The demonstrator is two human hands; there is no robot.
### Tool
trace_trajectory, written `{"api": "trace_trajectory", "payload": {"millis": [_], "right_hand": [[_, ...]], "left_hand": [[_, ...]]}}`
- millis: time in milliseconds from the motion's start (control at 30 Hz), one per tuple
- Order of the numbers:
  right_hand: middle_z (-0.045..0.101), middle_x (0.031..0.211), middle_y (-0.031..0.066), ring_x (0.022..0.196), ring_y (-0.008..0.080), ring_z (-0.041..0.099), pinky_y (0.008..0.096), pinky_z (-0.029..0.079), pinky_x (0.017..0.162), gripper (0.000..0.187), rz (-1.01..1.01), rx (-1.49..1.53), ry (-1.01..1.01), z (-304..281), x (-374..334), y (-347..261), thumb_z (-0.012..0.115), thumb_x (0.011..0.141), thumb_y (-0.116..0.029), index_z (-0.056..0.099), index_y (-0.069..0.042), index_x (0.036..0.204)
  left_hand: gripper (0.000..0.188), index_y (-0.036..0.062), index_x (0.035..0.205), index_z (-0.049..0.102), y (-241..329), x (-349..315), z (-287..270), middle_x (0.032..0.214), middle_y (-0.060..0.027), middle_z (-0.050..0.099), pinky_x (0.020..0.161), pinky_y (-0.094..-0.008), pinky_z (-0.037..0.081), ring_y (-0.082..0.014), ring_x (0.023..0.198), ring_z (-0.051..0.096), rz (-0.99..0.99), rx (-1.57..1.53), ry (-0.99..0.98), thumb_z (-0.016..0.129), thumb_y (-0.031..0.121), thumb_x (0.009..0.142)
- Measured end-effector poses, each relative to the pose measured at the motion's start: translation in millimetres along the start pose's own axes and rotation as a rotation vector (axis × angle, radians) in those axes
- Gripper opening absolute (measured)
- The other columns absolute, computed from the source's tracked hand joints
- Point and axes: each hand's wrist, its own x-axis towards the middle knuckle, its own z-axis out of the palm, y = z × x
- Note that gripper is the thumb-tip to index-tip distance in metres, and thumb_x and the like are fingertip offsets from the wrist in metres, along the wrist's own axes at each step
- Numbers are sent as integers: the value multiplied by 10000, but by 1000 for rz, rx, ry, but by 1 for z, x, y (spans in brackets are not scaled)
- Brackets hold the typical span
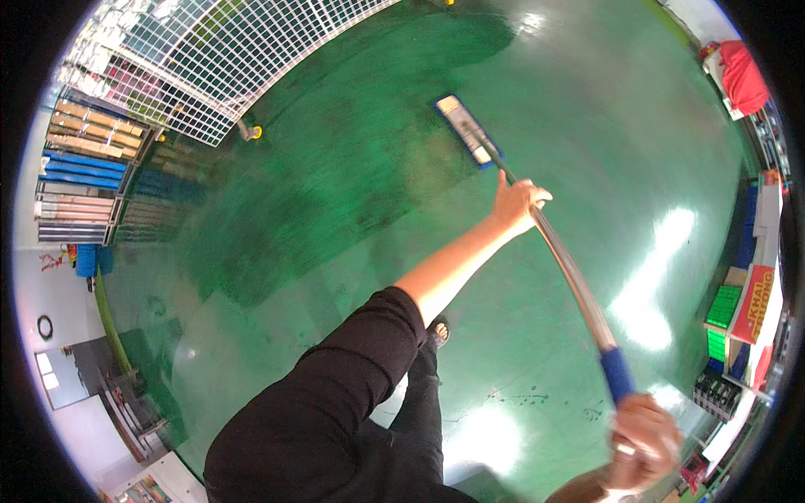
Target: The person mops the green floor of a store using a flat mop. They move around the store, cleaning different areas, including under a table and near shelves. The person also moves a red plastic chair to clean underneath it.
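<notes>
We stretch our left arm forward, its hand (520, 204) curled around the middle of the mop (579, 298) and hiding a bit of the pole. Our right hand (644, 444), slightly blurred, is low at the right, closed around the blue grip (616, 375). We count two hands and one mop, its one flat head (455, 119) lying ahead on the green floor (352, 197). One white wire-grid rack (225, 109) stands left of the head, well apart; shelves (107, 172) hold long boxes at the far left.
</notes>
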Motion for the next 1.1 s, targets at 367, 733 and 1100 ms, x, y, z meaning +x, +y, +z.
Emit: {"api": "trace_trajectory", "payload": {"millis": [367,733,1100], "right_hand": [[606,745,50,601,159,559,272,448,591,219,245,-119,256,-47,-82,-28,580,778,-159,568,4,924],[532,793,67,525,85,434,244,386,538,519,194,167,57,-36,-181,-186,525,856,-315,411,61,1195],[559,641,54,465,60,410,208,288,410,231,872,920,-498,351,-314,-259,512,855,-68,589,54,1036]], "left_hand": [[241,124,880,529,25,-66,2,921,-60,579,1007,-542,303,-276,967,559,214,-101,-32,681,186,704],[211,111,794,538,29,-506,-111,746,-45,586,903,-496,374,-260,841,580,-77,-171,-59,678,247,714],[573,100,1318,289,-124,-899,-118,1451,-136,165,1010,-665,129,-343,1372,78,-1049,34,43,582,220,841]]}}
